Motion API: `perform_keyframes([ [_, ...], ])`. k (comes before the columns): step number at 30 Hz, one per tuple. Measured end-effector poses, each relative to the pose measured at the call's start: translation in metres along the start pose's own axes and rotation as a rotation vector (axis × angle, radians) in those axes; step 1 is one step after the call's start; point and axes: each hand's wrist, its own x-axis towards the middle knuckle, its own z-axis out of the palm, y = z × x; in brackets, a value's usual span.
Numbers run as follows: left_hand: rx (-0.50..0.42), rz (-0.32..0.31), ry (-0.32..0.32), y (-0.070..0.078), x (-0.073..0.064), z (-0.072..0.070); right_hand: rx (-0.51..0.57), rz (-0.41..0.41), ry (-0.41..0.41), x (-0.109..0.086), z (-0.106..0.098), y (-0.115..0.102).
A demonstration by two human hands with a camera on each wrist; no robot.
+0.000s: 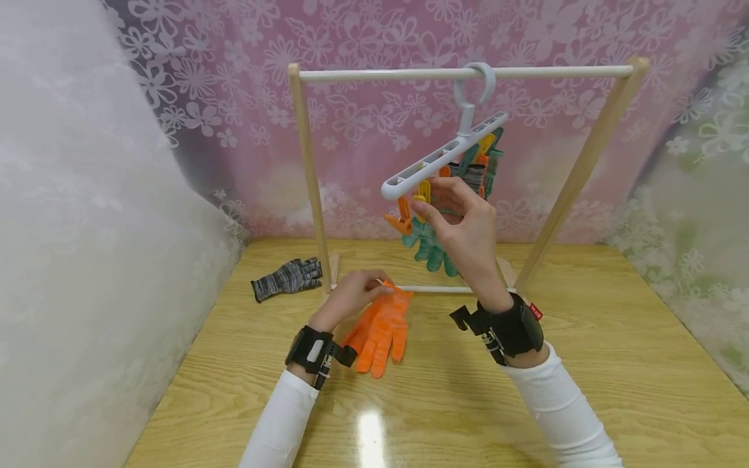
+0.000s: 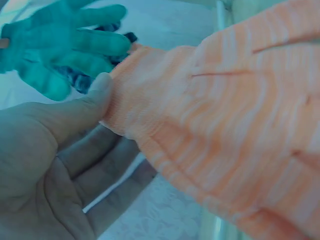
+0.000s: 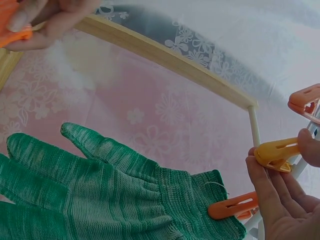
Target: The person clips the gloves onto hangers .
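Observation:
My left hand (image 1: pixel 353 297) pinches the cuff of an orange knit glove (image 1: pixel 383 335), whose fingers hang down toward the table. In the left wrist view that glove (image 2: pixel 225 100) shows pale stripes. My right hand (image 1: pixel 470 237) is raised at the near end of a grey clip hanger (image 1: pixel 447 155). Thumb and fingers there pinch a yellow clip (image 3: pixel 275 151). An orange clip (image 1: pixel 402 220) hangs at the hanger's near tip. Behind the right hand, a green knit glove (image 3: pixel 115 190) hangs from another orange clip (image 3: pixel 232 206).
The hanger hooks over the white top bar (image 1: pixel 380 75) of a wooden-sided rack (image 1: pixel 310 162). Toward its far end, a grey glove (image 1: pixel 466 173) and more green material hang from clips. A grey-black glove (image 1: pixel 290 277) lies on the wooden table (image 1: pixel 234 390) at left.

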Motion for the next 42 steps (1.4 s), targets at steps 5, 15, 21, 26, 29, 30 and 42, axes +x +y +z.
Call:
perform_keyframes([
  [5,-0.026,0.103,0.088,0.016,0.001,-0.007,-0.023,-0.003,-0.003,0.001,-0.001,0.001],
  [15,-0.098,0.251,0.233,0.039,0.002,-0.013,0.000,0.013,-0.017,0.003,0.000,0.002],
  [21,-0.107,0.270,0.289,0.045,0.003,-0.015,-0.006,0.021,-0.018,0.003,0.000,0.002],
  [26,-0.121,0.277,0.319,0.049,0.005,-0.015,0.004,0.018,-0.010,0.004,0.000,0.003],
  [29,-0.146,0.284,0.354,0.052,0.007,-0.016,0.014,0.007,-0.004,0.005,0.000,0.003],
  [30,-0.152,0.285,0.365,0.053,0.008,-0.016,0.018,0.003,-0.002,0.005,0.000,0.004],
  [42,-0.286,0.279,0.395,0.071,0.018,-0.025,0.060,-0.005,-0.007,0.008,-0.003,0.003],
])
